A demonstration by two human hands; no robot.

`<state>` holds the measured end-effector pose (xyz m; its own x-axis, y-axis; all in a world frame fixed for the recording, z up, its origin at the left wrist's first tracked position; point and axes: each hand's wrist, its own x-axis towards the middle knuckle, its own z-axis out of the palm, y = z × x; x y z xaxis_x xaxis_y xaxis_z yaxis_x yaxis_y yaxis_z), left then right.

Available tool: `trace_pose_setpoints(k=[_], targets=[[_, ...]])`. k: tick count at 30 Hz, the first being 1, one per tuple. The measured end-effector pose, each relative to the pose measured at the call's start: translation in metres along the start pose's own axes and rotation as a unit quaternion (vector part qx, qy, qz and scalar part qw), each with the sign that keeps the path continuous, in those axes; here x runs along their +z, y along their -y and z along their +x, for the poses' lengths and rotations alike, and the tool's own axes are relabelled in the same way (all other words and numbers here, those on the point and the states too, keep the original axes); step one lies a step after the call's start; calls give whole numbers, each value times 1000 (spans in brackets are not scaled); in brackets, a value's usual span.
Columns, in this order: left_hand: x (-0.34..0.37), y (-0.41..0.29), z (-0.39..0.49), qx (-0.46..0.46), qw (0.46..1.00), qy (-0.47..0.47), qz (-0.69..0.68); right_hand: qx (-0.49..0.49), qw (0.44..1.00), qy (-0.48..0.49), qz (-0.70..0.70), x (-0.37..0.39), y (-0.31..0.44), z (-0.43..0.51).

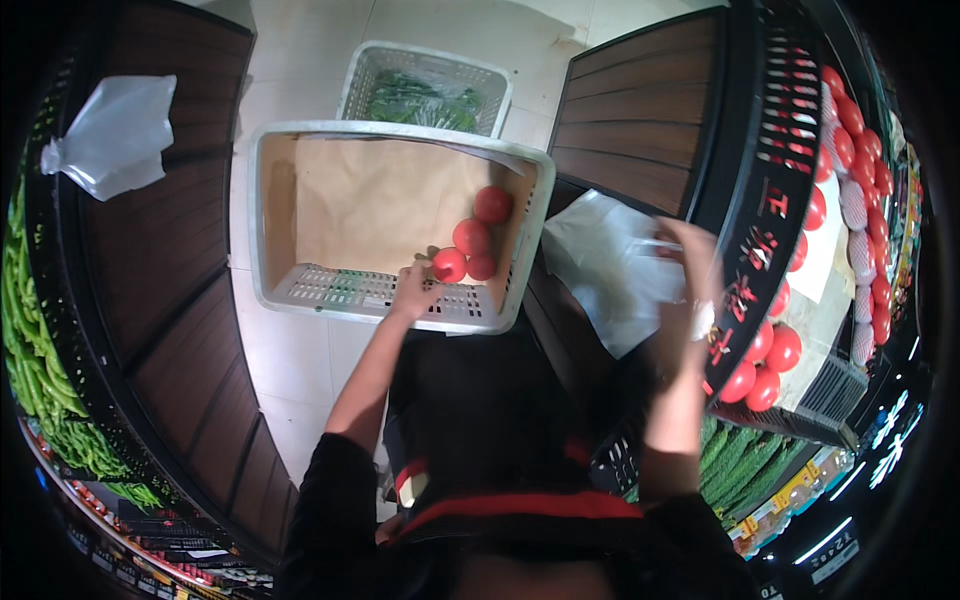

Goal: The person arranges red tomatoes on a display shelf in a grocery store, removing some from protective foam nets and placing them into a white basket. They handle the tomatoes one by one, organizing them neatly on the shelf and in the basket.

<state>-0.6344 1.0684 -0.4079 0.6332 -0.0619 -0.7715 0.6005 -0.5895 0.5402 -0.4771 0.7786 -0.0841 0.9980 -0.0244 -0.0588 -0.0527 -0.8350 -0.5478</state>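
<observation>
A pale plastic crate (262, 217) lined with brown paper stands before me. Several red tomatoes (471, 237) lie together in its right part. My left hand (417, 289) reaches over the crate's near side, its fingers at the nearest tomato (449, 265); whether they grip it is unclear. Blurred, my right hand (686, 262) is raised beside the display on the right, at the edge of a clear plastic bag (615, 262); its hold on the bag cannot be made out. More tomatoes (784, 348) rest on the display beyond that hand.
Behind the crate, a second crate (349, 82) on the tiled floor holds leafy greens (427, 101). Wood-panelled stands flank the aisle. Another plastic bag (124, 135) hangs at the left, near green peppers (34, 352). Ridged green vegetables (750, 457) lie at lower right.
</observation>
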Motion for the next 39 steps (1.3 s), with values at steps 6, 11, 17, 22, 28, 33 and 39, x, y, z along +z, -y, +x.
trace_pose_setpoints(k=[6,11,17,22,28,33,39], targets=[[95,-33,35,-112,989,5,97,-91,887,393,-226,320,-86,-11],[148,-15,52,-89,978,-171,85,-95,793,490,-348,377,-124,-8],[153,-30,61,-104,962,-240,79,-151,818,430,-352,379,-132,-10],[151,-29,62,-76,960,-256,84,-173,853,392,-297,376,-141,-13],[123,-36,59,-55,974,-210,61,-165,865,394,-262,388,-158,-15],[79,-33,49,-55,993,-78,72,-120,858,429,-255,389,-152,-7],[-5,-1,22,111,986,43,-121,-17,877,447,-178,364,-130,19]])
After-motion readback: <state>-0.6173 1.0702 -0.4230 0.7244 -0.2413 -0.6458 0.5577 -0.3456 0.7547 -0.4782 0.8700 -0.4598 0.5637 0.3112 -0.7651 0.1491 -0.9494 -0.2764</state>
